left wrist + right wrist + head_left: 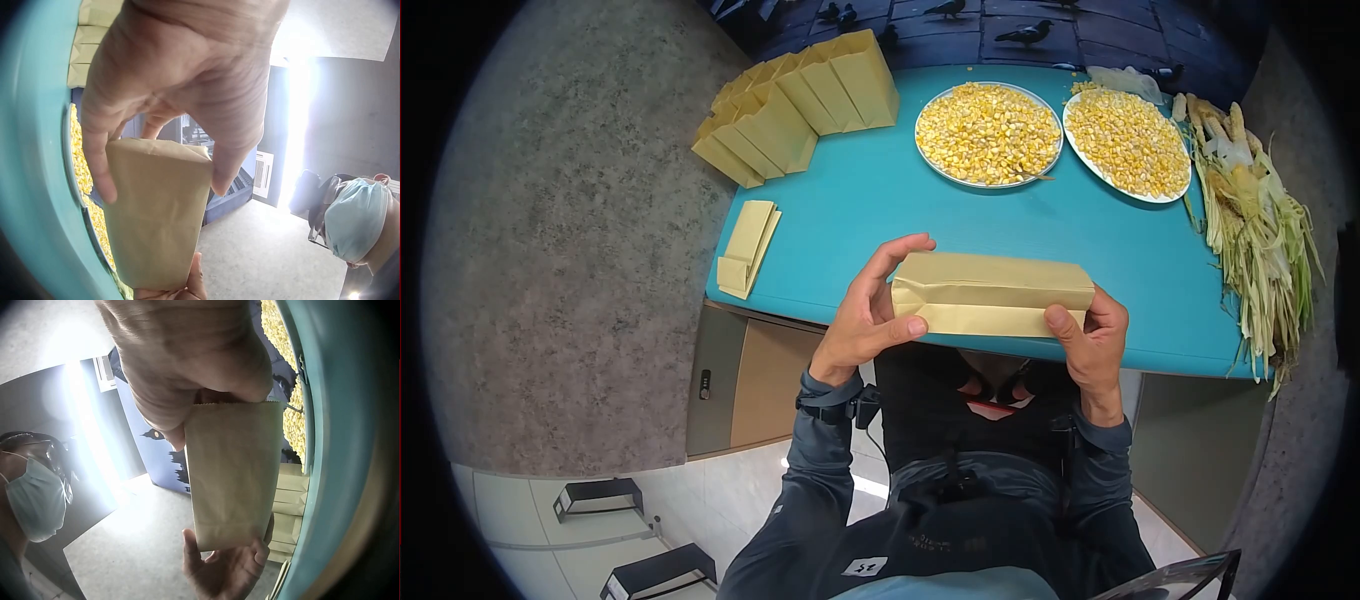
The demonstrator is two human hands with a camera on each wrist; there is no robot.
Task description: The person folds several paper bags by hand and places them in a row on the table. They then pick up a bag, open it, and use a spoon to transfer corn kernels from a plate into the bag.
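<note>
A tan paper bag [990, 290] lies sideways between both hands above the table's near edge. The left hand [865, 320] holds its folded bottom end, thumb on the near side. At the other end, the right hand [1095, 345] grips the bag, its thumb on the near face. In the left wrist view the left hand [181, 75] spans the end of the bag [156, 212] between fingers and thumb. The right wrist view shows the right hand [194, 356] at the zigzag-cut mouth of the bag [234, 475], some fingers hidden behind it.
Several upright paper bags [775, 130] stand at the table's back left, with flat folded bags [747, 248] nearer. Two plates of corn kernels [990, 135] [1127, 145] sit at the back. Corn husks [1260, 240] hang over the right edge of the teal table [830, 220].
</note>
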